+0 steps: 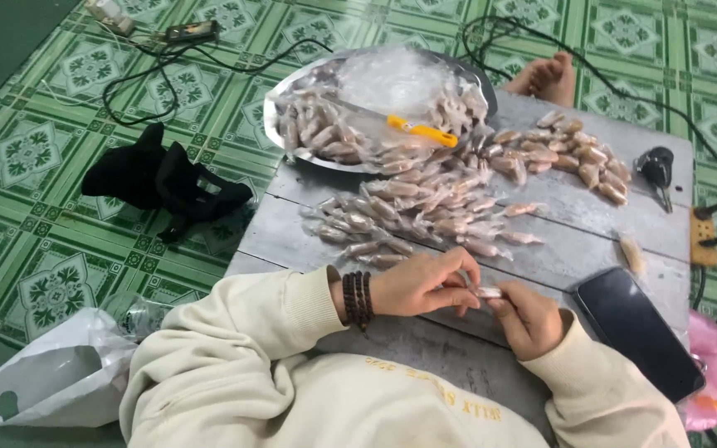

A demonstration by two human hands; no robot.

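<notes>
currently i see left hand (pixel 421 286) and right hand (pixel 524 315) pinching one wrapped sweet (pixel 488 292); beyond the grip, a wrapped pile (pixel 425 211) lies done, more waiting in the tray (pixel 275 124).

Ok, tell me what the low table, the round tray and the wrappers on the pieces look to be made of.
Low table: likely wood, grey and worn; separate planks with seams show.
Round tray: probably metal; silvery, shiny rim.
Wrappers: thin clear film, probably plastic; glossy, with twisted ends. The hands hold one such piece.
</notes>
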